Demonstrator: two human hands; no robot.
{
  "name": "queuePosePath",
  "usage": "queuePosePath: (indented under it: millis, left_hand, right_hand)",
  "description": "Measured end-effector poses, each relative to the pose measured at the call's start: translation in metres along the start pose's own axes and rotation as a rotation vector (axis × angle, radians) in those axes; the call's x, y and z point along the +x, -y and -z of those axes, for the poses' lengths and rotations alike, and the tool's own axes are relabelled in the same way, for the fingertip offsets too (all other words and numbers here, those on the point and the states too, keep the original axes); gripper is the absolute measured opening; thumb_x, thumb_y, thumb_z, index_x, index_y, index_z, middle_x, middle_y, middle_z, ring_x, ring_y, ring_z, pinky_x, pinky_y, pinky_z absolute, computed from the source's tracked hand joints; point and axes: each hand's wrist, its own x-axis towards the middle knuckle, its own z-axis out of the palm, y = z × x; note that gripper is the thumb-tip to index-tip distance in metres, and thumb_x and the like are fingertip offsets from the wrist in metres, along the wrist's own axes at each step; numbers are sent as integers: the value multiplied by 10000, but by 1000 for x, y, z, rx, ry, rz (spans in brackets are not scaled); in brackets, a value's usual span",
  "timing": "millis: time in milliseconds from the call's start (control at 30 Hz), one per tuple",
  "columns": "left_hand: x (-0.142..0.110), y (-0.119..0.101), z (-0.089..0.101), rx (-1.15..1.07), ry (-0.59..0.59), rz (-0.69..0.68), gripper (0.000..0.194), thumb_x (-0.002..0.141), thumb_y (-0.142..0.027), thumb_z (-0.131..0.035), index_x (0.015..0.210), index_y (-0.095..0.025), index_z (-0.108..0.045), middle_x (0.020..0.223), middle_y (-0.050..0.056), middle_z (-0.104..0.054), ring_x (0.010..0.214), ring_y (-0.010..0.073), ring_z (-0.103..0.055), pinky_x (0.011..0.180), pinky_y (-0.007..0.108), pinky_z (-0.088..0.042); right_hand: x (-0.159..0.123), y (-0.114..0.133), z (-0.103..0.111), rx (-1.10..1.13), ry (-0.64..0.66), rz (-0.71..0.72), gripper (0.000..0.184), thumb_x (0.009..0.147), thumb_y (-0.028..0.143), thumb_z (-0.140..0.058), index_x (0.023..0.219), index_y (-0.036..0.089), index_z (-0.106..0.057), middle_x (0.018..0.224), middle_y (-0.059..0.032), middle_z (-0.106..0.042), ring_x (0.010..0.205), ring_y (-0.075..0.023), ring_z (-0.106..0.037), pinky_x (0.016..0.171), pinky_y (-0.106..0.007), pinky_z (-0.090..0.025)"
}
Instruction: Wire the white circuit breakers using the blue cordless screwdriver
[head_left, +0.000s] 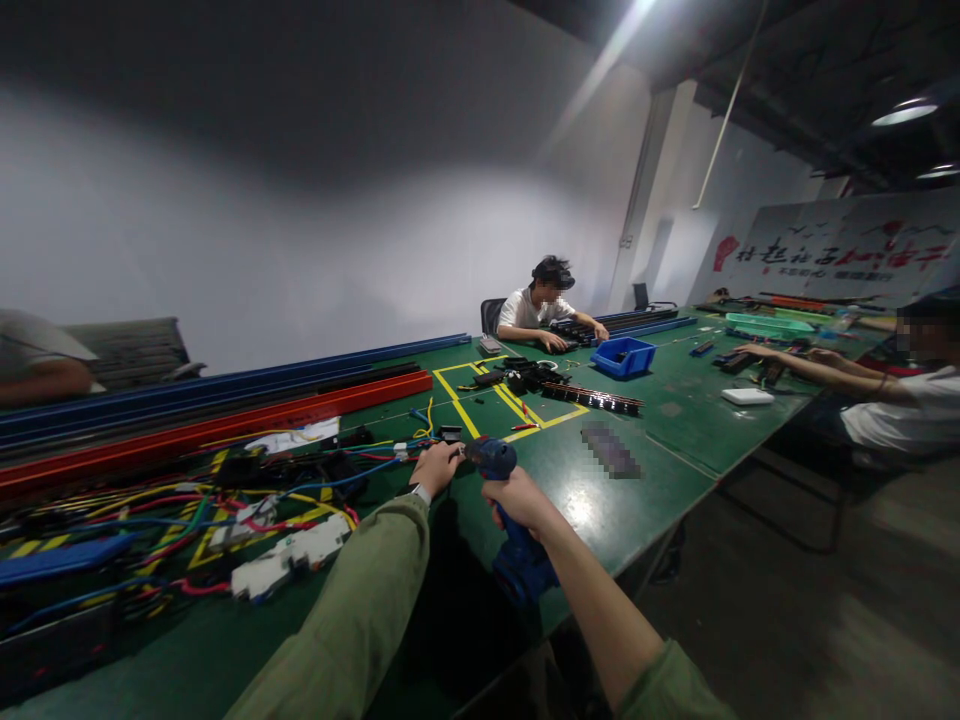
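Observation:
My right hand (519,497) is wrapped round the grip of a blue cordless drill (495,458), whose nose points left. The drill's base hangs low by the near table edge. My left hand (437,467) is closed at the drill's tip, its fingers pinched together; what they hold is too small and partly hidden. Just beyond those fingers sits a small dark part (451,433). A white connector (401,451) with blue and red wires lies to the left of my left hand.
Tangled wires (202,500), white modules (292,555) and an orange channel (360,400) lie leftward on the green table (667,480). Black parts (532,375) and a blue bin (622,357) are farther back. One person (536,305) works opposite; another (900,395) sits at right.

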Motion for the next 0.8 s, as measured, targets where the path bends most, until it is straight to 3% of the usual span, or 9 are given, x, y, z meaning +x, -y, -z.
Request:
queuePosePath:
  millis: [800]
  left_hand:
    - [-2, -2, 4, -11, 11, -2, 341, 923, -433, -448, 1228, -368, -585, 1099, 44, -636, 1078, 215, -550, 882, 321, -367]
  right_hand:
    - [0, 1, -1, -19, 11, -2, 88, 635, 114, -497, 675, 186, -467, 426, 72, -438, 325, -108, -459, 345, -200, -328]
